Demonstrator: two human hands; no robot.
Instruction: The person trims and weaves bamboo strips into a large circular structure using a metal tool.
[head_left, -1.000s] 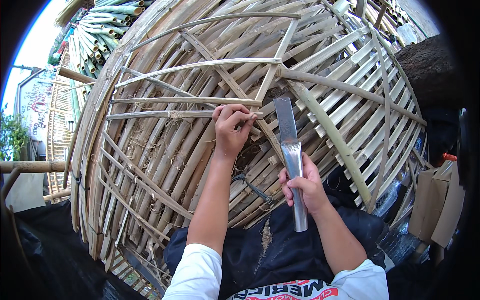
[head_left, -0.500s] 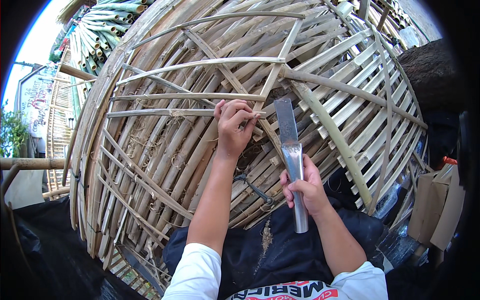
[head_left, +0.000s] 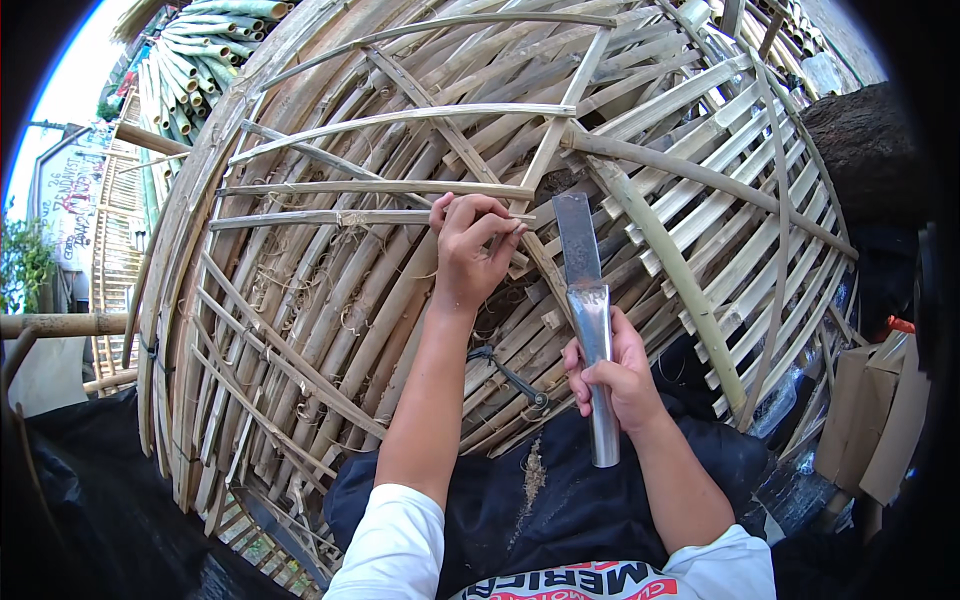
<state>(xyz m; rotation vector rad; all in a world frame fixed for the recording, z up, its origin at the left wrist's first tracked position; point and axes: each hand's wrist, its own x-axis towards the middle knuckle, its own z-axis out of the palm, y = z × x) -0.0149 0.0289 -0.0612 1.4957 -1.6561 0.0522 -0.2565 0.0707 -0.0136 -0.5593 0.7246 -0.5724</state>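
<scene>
My left hand (head_left: 468,255) is closed in a pinch on the right end of a thin bamboo strip (head_left: 320,220), whose tip sticks out just past the fingers. My right hand (head_left: 624,380) grips a knife (head_left: 591,325) with a flat, square-ended dark blade and a shiny tubular metal handle. The blade points away from me, a little right of the strip's tip and apart from it. Further strips (head_left: 420,187) run parallel beyond the held one, their right ends at a slanting bamboo slat (head_left: 566,110).
Under the strips lies a broad pile of split bamboo (head_left: 340,320) with curled shavings. To the right stands a slatted bamboo panel (head_left: 760,260) with a green pole (head_left: 690,300) across it. Further right are a dark log (head_left: 865,150) and a cardboard box (head_left: 865,415). Bamboo poles (head_left: 185,85) are stacked far left.
The knife and my right hand have shifted very slightly to the right. My left hand keeps its pinch on the strip, almost unmoved.
</scene>
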